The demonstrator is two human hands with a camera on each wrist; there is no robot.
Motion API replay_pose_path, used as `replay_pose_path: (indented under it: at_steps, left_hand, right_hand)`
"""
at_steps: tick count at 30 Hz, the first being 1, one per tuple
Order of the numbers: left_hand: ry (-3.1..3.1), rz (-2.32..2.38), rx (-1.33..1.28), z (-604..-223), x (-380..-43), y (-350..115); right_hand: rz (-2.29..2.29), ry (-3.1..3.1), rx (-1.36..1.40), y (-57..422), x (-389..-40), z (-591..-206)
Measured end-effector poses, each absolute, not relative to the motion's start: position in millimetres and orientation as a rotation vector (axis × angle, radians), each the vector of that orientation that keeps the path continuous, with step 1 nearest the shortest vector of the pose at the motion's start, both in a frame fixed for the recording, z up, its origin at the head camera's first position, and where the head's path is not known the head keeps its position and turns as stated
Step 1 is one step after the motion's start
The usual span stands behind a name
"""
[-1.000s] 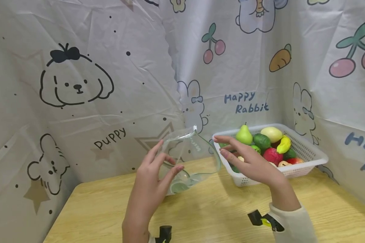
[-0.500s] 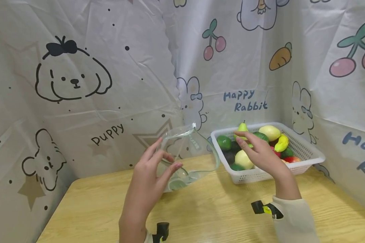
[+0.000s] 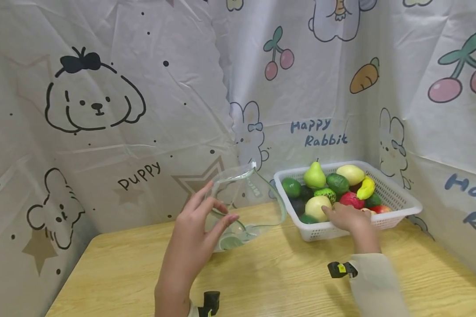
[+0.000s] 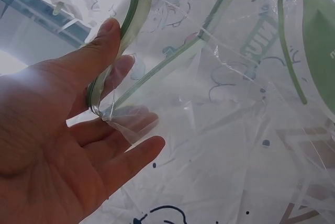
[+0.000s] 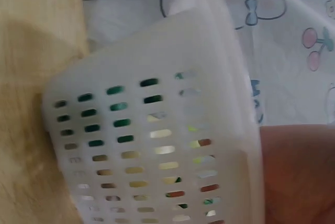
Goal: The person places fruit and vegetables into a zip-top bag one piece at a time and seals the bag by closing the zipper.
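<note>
My left hand [image 3: 198,233] holds the rim of a clear zip bag [image 4: 251,119] with green trim. In the left wrist view, the green zip edge lies between thumb and forefinger while the other fingers spread behind the film. The bag stands with its mouth wide apart. My right hand [image 3: 351,218] reaches over the front rim of a white plastic basket [image 3: 408,207] of fruit. Its foremost finger is at a pale yellow round fruit [image 3: 316,208]; its other fingers are hidden among the fruit. In the right wrist view, the basket wall [image 5: 157,46] covers those fingers.
Heaped in the basket are a green pear [image 3: 315,176], avocados [image 3: 337,182], a yellow banana-like fruit [image 3: 366,188], a red fruit [image 3: 352,200] and others. The basket stands right of the bag on a wooden table [image 3: 262,281]. A printed curtain [image 3: 143,105] closes the back.
From beside the bag's mouth, my right hand has moved right and down into the basket. My left hand keeps its hold on the bag. The head view has shifted slightly.
</note>
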State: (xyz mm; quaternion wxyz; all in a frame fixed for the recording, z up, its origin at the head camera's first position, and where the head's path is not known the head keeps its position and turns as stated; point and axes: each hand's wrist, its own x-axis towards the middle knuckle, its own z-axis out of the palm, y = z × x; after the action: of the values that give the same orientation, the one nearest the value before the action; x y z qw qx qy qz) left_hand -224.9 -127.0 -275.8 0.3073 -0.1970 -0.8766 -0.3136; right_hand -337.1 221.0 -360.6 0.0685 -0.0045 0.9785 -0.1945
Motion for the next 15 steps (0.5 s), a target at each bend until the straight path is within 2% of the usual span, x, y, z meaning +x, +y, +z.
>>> replay_pose_path:
  at_steps: [10,15]
  left_hand:
    - [-2.31,-0.819,-0.526,-275.5,-224.7,-128.4]
    - [-2.313,-0.815,-0.525,-275.7,-224.9,-128.9]
  right_hand:
    - [-0.601,2.978,0.123,216.8,-344.0,-368.5]
    - [-0.543,2.968,0.095,218.7,-343.3,-368.3]
